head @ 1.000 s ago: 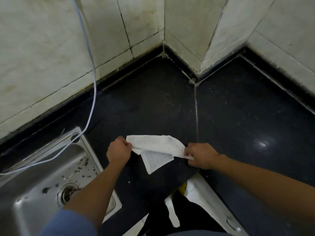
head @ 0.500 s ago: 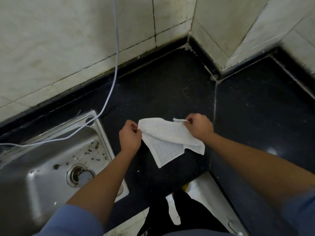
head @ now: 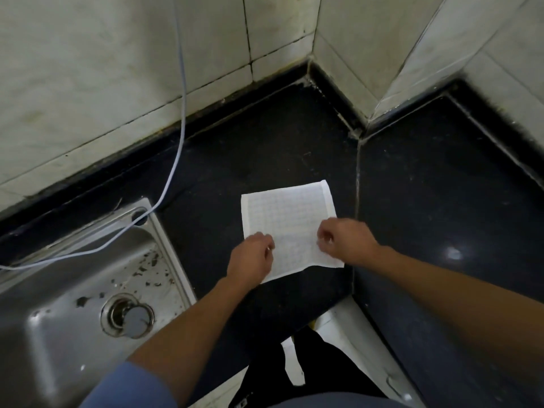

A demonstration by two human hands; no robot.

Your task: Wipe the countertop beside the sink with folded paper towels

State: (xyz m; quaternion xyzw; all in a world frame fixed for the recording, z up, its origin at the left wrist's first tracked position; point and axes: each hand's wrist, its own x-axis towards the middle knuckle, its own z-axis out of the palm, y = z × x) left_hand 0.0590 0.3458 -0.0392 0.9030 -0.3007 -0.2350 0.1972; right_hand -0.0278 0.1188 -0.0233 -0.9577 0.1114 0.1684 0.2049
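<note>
Paper towel [head: 291, 219]: flat on the counter [head: 235, 172], beside the sink [head: 73, 290].
Left hand [head: 250, 259]: pinches its near-left corner.
Right hand [head: 346, 240]: pinches its right edge.

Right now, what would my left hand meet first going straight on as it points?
The paper towel your left hand grips; beyond it, apparently bare countertop up to the tiled wall.

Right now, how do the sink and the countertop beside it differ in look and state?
The sink is shiny grey steel; the countertop is dark stone. The sink is a sunken basin littered with dark scraps near its drain; the countertop is flat, with only faint smudges. Both adjoin the tiled wall.
</note>
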